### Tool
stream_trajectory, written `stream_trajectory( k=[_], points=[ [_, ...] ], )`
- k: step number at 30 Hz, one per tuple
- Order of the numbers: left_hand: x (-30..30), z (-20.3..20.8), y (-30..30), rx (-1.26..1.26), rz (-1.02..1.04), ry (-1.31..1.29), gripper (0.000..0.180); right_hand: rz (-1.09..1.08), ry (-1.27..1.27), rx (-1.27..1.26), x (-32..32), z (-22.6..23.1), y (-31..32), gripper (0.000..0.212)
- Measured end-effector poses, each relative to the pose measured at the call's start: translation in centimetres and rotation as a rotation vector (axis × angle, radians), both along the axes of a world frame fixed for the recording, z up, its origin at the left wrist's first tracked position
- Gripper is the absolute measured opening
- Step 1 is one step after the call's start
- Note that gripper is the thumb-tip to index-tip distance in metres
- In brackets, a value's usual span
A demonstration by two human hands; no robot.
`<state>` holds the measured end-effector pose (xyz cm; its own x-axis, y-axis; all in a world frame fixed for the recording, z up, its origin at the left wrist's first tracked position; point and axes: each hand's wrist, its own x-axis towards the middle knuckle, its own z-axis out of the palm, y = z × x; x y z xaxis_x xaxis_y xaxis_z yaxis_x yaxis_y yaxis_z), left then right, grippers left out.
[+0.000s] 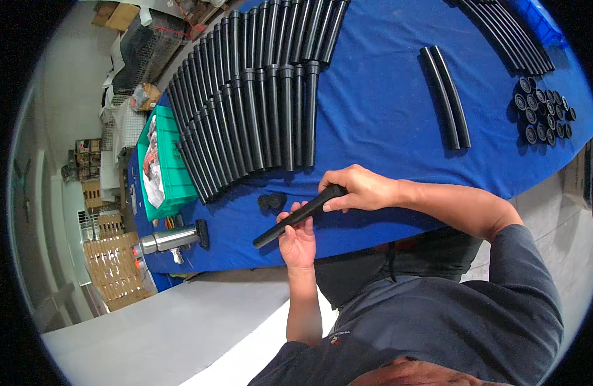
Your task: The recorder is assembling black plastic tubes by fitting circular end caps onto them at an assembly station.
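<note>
Slantwise in front of me is a black tube (268, 237), held in both hands just above the near edge of the blue-covered table. My right hand (364, 188) is closed round its upper right end, thumb below and fingers over the top. My left hand (299, 241) is palm up, its fingers wrapped round the tube nearer the lower left end. Just beyond the left hand lie a few small black caps (270, 201). Two bare black tubes (445, 96) rest side by side farther off to the right.
Two long rows of black tubes with collared ends (245, 96) cover the far left. Several round black caps (542, 112) cluster at the right, below more black tubes (502, 35). A green bin (177, 183) and a silver cylindrical tool (171, 239) sit at the left edge.
</note>
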<state>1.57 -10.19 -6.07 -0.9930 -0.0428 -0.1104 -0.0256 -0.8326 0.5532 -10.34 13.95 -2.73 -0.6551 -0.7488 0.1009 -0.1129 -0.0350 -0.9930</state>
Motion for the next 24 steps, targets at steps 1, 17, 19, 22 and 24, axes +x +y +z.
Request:
stream_trajectory(
  k=[1,17,19,22,24],
  points=[
    [0.1,0.0,0.1,0.0,0.004,-0.001,0.035,0.011,0.0,-0.012,0.0,-0.2,-0.1,0.027],
    [0.0,0.3,0.0,-0.069,0.056,0.029,0.032,-0.111,0.319,-0.078,0.5,-1.4,-1.2,0.031],
    [-0.2,0.0,-0.1,-0.046,0.021,0.025,0.031,-0.135,0.314,-0.044,0.6,-1.5,-0.9,0.031],
    [-0.3,-0.2,0.1,-0.059,0.011,0.028,0.033,-0.106,0.281,-0.041,0.7,-1.0,-0.4,0.029],
    [-0.4,0.1,0.4,-0.073,0.02,0.022,0.034,-0.127,0.301,-0.061,0.8,-1.1,-0.4,0.029]
  ],
)
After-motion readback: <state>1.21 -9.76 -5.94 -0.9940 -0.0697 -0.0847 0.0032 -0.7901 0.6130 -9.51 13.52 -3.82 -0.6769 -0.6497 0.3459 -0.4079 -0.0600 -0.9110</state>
